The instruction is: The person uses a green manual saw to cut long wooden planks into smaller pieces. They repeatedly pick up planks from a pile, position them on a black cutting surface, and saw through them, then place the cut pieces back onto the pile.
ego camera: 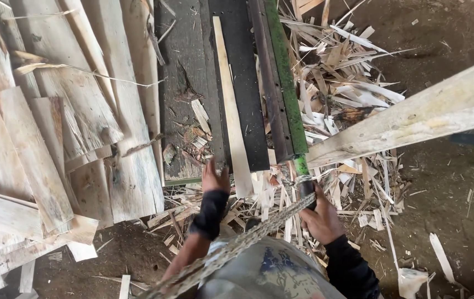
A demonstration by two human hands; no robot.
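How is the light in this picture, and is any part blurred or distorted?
Head view: soft, even daylight without glare; the dark machine bed and the ground under it sit in shadow; the pale plank at right is brightest; the braided rope near the lens looks slightly soft; the wide lens bends the boards at left.

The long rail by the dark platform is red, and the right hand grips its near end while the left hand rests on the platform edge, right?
Not quite: the head view shows the rail is green. The right hand does grip its near end, and the left hand rests on the dark platform edge.
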